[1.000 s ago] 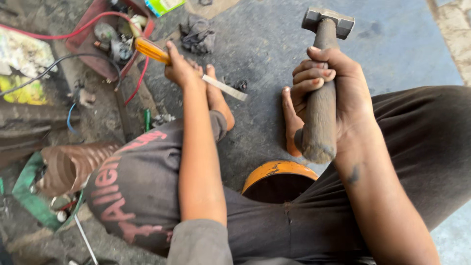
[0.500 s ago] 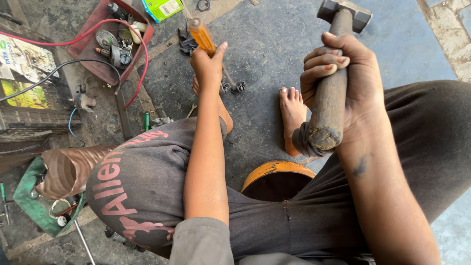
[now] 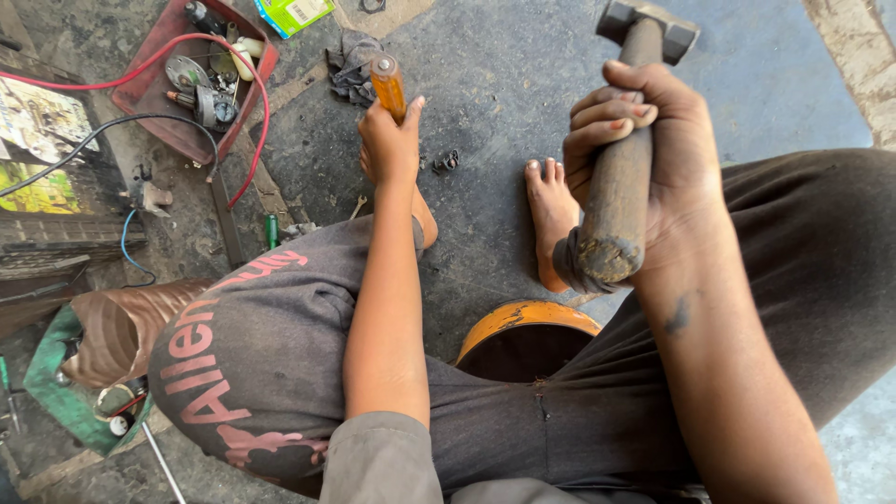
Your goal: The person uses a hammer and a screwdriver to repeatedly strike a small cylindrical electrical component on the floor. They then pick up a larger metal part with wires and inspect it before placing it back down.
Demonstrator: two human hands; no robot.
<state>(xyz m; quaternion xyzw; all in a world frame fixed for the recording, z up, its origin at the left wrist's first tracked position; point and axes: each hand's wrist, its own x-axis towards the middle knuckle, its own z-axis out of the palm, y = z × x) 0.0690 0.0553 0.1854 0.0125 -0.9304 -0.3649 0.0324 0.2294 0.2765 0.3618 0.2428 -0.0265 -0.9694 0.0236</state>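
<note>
A flat green rectangular package (image 3: 294,13) with a white label lies at the top edge, just beside the red tray (image 3: 140,89). Colourful printed sheets (image 3: 37,154) lie at far left.

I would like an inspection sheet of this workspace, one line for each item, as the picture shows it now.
Surface: dark, stained concrete floor; the person sits on an orange stool, feet bare.
Job's things: hammer with wooden handle, head up; screwdriver with amber handle, its tip hidden by the hand.
Clutter: red tray of small parts, dark rag, small black piece, green box.
Grippers: left hand grips the screwdriver; right hand grips the hammer handle.
Cables: red wire loops across the tray; black wire and blue wire beside it.
Surroundings: ribbed copper-coloured part on a green base at the left.
</note>
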